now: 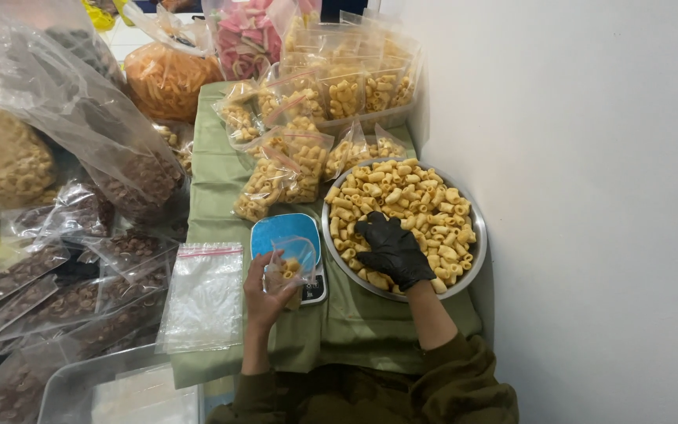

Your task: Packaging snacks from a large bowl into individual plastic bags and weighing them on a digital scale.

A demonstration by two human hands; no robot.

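**Yellow tube snacks, from steel bowl to small bag**

Steel is the bowl (474, 259) at three o'clock on the green cloth (355, 322), round and shallow, filled nearly to the rim with pale yellow tube-shaped snacks (402, 196). The right hand (392, 250), in a black glove, lies in the bowl with fingers curled down together into the pieces; whether it grips any I cannot tell. At the centre, the bare left hand (264, 292) pinches a small clear zip bag (293, 263) between thumb and fingers, its mouth held open, a few yellow pieces inside. The bag hangs just over a blue-topped scale (276, 229). At nine o'clock from that hand lies a stack of empty zip bags (202, 298) with pink seal strips. At twelve o'clock, filled bags of the same snack (284, 169) pile up against a clear plastic box (359, 90) packed with more. At ten o'clock, big sacks hold brown pieces (139, 177) and orange sticks (168, 78).
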